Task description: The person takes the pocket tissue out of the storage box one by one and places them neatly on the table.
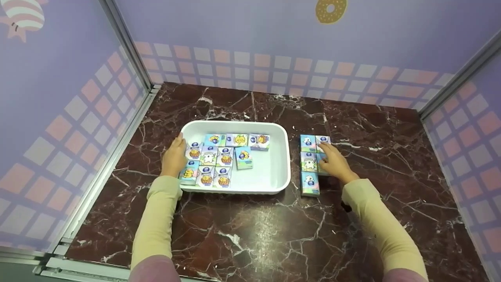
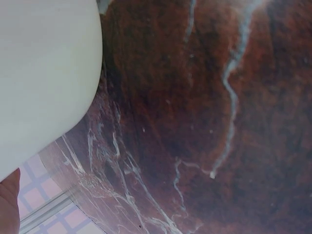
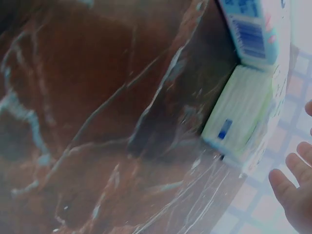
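Note:
Along the left side of a white plastic basin (image 1: 261, 174), my left hand (image 1: 174, 157) rests with its fingers against the rim. The left wrist view shows the basin's outer wall (image 2: 46, 73) and part of a finger (image 2: 9, 204) beside it. Several small tissue packs with cartoon prints, such as a white-bear tissue pack (image 1: 208, 158), lie flat inside, mostly toward the left and back. My right hand (image 1: 336, 162) is over a second group of tissue packs (image 1: 309, 161) on the table, partly hiding its right column. Its fingers (image 3: 282, 187) look spread and loosely bent, with nothing held.
The table (image 1: 258, 231) is dark red marble with white veins. Purple panels (image 1: 250, 31) with pink and white checks stand at the back and both sides, joined by metal frame strips (image 1: 129, 47). The second pack group sits just right of the basin.

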`<state>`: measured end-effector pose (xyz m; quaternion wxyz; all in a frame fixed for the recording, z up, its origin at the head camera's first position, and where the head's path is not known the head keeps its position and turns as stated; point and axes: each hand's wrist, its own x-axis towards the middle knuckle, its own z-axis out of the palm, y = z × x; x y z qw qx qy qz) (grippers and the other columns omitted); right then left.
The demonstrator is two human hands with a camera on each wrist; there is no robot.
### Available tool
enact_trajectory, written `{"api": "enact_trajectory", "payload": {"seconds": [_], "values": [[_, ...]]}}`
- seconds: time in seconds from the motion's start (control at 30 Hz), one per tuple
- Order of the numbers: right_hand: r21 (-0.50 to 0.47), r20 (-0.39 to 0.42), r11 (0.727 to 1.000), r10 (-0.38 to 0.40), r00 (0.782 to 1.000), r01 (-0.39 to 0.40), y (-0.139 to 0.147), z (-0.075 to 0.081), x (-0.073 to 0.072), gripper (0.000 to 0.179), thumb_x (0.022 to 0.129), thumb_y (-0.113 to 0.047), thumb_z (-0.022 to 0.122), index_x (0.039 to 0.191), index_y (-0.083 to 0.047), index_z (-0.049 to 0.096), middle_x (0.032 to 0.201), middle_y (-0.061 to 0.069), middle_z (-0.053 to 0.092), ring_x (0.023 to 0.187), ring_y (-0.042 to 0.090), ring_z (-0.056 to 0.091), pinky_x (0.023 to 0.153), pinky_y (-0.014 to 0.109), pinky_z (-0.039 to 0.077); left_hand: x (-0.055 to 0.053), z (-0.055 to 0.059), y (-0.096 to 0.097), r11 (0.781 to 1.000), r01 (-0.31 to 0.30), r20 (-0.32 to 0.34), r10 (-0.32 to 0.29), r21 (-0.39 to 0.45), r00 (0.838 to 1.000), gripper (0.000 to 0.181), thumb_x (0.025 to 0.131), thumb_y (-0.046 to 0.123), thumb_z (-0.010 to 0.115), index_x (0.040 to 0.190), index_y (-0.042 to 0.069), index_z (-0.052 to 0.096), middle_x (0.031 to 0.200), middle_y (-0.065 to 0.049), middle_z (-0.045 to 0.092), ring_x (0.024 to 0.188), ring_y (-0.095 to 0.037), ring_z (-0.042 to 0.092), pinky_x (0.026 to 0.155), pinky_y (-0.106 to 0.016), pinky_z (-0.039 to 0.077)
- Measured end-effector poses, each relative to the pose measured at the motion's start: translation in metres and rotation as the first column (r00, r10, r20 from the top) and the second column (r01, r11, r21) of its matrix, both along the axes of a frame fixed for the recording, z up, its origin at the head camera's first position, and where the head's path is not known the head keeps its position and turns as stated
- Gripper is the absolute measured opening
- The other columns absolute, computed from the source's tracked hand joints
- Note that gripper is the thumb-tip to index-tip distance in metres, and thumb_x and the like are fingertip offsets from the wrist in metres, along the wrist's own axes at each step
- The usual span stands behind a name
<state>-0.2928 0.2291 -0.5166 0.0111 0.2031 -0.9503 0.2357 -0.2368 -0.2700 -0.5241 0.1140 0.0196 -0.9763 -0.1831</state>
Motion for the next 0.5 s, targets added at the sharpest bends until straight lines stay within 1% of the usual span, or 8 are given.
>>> {"api": "enact_trajectory", "payload": {"seconds": [0.2,0.33,0.37,0.4,0.5], "values": [[-0.033,-0.018,0.998,0.05,0.999,-0.05,-0.014,0.007,-0.001,0.06,0.073,-0.009,0.058,0.129,0.001,0.041,0.136,0.022,0.036,0.126,0.038,0.031,0.102,0.052,0.029,-0.001,0.001,-0.001,1.0,0.006,0.003,-0.006,-0.002,1.0,0.056,0.069,-0.01,0.053,0.124,-0.009,0.044,0.142,-0.015,0.031,0.126,-0.035,0.034,0.1,-0.049,0.034],[-0.047,-0.039,0.995,0.086,0.996,-0.088,-0.027,0.014,-0.001,0.061,0.07,-0.011,0.059,0.128,0.0,0.043,0.136,0.02,0.038,0.125,0.037,0.034,0.102,0.053,0.028,-0.001,0.0,-0.001,1.0,0.003,0.014,-0.003,0.002,1.0,0.056,0.07,-0.01,0.052,0.125,-0.009,0.043,0.142,-0.014,0.03,0.127,-0.034,0.033,0.101,-0.048,0.032],[-0.043,-0.048,0.994,0.098,0.994,-0.1,-0.03,0.016,-0.002,0.062,0.07,-0.011,0.059,0.128,0.0,0.043,0.135,0.02,0.039,0.125,0.037,0.034,0.102,0.053,0.029,-0.001,0.0,0.0,1.0,0.003,0.012,-0.003,0.004,1.0,0.056,0.07,-0.01,0.052,0.125,-0.009,0.043,0.142,-0.014,0.03,0.127,-0.034,0.033,0.101,-0.048,0.033],[-0.031,-0.057,0.993,0.11,0.992,-0.112,-0.033,0.018,-0.001,0.062,0.069,-0.011,0.059,0.128,-0.001,0.043,0.135,0.019,0.039,0.124,0.037,0.035,0.1,0.055,0.029,0.0,0.0,0.0,1.0,0.003,0.008,-0.003,0.007,1.0,0.056,0.07,-0.011,0.052,0.125,-0.009,0.043,0.142,-0.014,0.03,0.127,-0.034,0.033,0.1,-0.048,0.033],[-0.037,-0.065,0.988,0.148,0.987,-0.151,-0.044,0.022,-0.001,0.063,0.068,-0.011,0.057,0.129,-0.001,0.042,0.136,0.018,0.038,0.125,0.035,0.036,0.099,0.055,0.031,0.001,0.0,0.0,1.0,0.003,-0.011,-0.003,0.005,1.0,0.055,0.07,-0.011,0.053,0.124,-0.01,0.044,0.142,-0.014,0.031,0.126,-0.034,0.034,0.099,-0.049,0.035]]}}
